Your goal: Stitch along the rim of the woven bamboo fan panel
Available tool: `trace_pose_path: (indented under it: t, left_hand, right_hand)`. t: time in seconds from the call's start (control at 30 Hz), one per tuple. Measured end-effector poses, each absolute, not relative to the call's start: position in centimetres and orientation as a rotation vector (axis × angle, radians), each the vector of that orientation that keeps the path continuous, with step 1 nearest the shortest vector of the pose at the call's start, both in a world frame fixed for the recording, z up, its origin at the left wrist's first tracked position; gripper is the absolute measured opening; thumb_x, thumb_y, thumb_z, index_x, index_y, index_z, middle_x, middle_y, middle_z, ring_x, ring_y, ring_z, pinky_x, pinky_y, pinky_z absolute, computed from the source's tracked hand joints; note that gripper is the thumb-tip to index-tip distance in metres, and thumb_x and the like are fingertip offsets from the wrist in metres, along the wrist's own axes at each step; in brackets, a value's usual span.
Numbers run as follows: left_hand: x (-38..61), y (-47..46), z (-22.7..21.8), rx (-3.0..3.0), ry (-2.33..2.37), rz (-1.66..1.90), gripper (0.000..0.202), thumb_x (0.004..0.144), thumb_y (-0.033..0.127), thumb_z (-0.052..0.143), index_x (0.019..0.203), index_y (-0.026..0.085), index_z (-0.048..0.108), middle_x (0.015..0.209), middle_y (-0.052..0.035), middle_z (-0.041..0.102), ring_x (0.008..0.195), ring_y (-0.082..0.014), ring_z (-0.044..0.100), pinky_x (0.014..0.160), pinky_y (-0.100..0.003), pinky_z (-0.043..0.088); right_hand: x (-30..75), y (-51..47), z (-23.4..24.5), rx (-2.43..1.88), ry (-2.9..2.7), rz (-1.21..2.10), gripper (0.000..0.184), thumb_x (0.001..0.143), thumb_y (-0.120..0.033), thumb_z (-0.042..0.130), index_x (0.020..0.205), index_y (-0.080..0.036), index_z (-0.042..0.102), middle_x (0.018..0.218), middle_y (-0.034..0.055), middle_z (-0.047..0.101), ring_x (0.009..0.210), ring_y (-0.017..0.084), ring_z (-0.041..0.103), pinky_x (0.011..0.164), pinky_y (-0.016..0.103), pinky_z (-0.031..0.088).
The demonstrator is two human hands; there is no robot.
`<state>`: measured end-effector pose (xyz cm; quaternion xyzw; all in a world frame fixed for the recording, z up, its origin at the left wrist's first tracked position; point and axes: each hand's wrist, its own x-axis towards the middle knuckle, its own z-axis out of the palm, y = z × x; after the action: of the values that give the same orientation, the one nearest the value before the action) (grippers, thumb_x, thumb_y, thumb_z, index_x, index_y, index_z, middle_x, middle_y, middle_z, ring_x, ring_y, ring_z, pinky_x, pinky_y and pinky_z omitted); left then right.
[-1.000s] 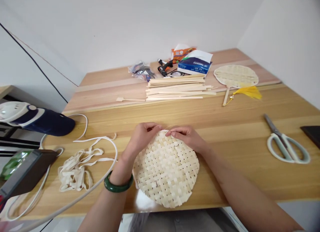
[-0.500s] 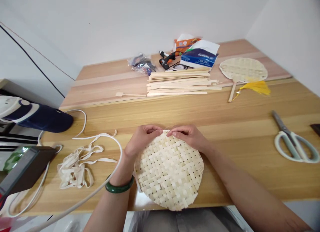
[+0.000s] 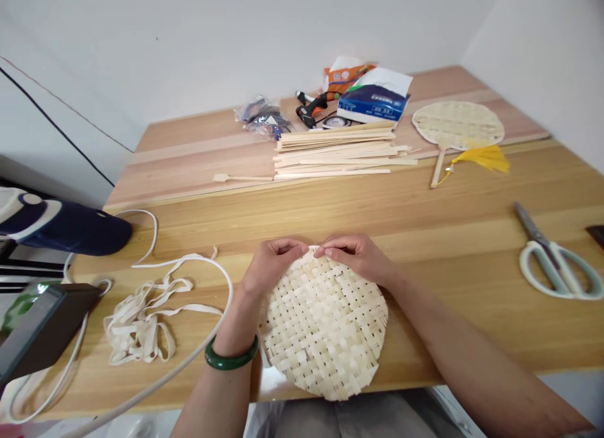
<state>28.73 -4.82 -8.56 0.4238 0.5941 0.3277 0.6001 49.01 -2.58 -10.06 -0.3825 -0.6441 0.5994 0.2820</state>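
A round woven bamboo fan panel (image 3: 325, 331) lies at the table's front edge, its lower rim reaching toward my lap. My left hand (image 3: 278, 262) pinches its far rim between thumb and fingers, with a green bangle (image 3: 231, 356) on that wrist. Close beside it, my right hand (image 3: 353, 255) pinches the same rim, the two sets of fingertips a short way apart. A pale edging strip seems to run along the rim under the fingers, mostly hidden. Left of the panel lies a loose heap of cream fabric tape (image 3: 141, 328).
Scissors (image 3: 557, 262) lie at the right. A finished fan (image 3: 457, 124) with a yellow tassel (image 3: 486, 158) is farther back. Bamboo strips (image 3: 340, 151), a glue gun (image 3: 311, 111) and a blue tissue box (image 3: 372, 104) stand behind. A white cable (image 3: 226, 287) loops past my left forearm.
Both hands keep their pinch at the panel's far rim, almost unmoved. The whole view has shifted slightly; nothing else has visibly changed place.
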Motion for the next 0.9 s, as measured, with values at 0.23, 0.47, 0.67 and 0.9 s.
trace_pose_path:
  t: [0.23, 0.47, 0.67, 0.9]
  left_hand:
    - [28.2, -4.9, -9.4, 0.944, 1.348, 0.698, 0.025, 0.072, 0.040, 0.075, 0.079, 0.016, 0.075, 0.075, -0.0016, 0.072, 0.064, -0.0112, 0.059, 0.060, -0.020, 0.045]
    - [28.1, -5.0, -9.7, 1.009, 1.356, 0.691, 0.027, 0.073, 0.041, 0.073, 0.076, 0.015, 0.074, 0.070, -0.0010, 0.070, 0.060, -0.0103, 0.055, 0.055, -0.020, 0.042]
    - [28.1, -5.0, -9.1, 0.976, 1.363, 0.676, 0.025, 0.073, 0.040, 0.071, 0.070, 0.015, 0.072, 0.063, 0.0006, 0.065, 0.053, -0.0090, 0.050, 0.049, -0.020, 0.038]
    - [27.7, -5.2, -8.8, 1.088, 1.357, 0.704, 0.025, 0.073, 0.041, 0.068, 0.071, 0.016, 0.073, 0.065, -0.0012, 0.067, 0.056, -0.0114, 0.053, 0.050, -0.022, 0.038]
  right_hand:
    - [49.0, -2.6, -10.3, -1.081, -1.787, 1.577, 0.023, 0.087, -0.035, 0.057, 0.094, -0.023, 0.075, 0.099, 0.0035, 0.073, 0.082, 0.017, 0.064, 0.064, 0.028, 0.046]
    - [49.4, -2.0, -10.4, -0.971, -1.683, 1.549, 0.018, 0.087, -0.030, 0.059, 0.092, -0.025, 0.075, 0.112, 0.0030, 0.069, 0.106, 0.018, 0.061, 0.087, 0.032, 0.051]
    - [52.2, -0.8, -9.4, -1.134, -1.110, 1.457, 0.023, 0.079, -0.036, 0.068, 0.096, -0.021, 0.071, 0.081, 0.0039, 0.072, 0.061, 0.013, 0.062, 0.056, 0.029, 0.054]
    - [56.4, -0.9, -5.1, -1.397, -1.097, 1.173, 0.027, 0.067, -0.041, 0.076, 0.077, -0.021, 0.060, 0.060, -0.0018, 0.061, 0.039, 0.006, 0.041, 0.036, 0.021, 0.025]
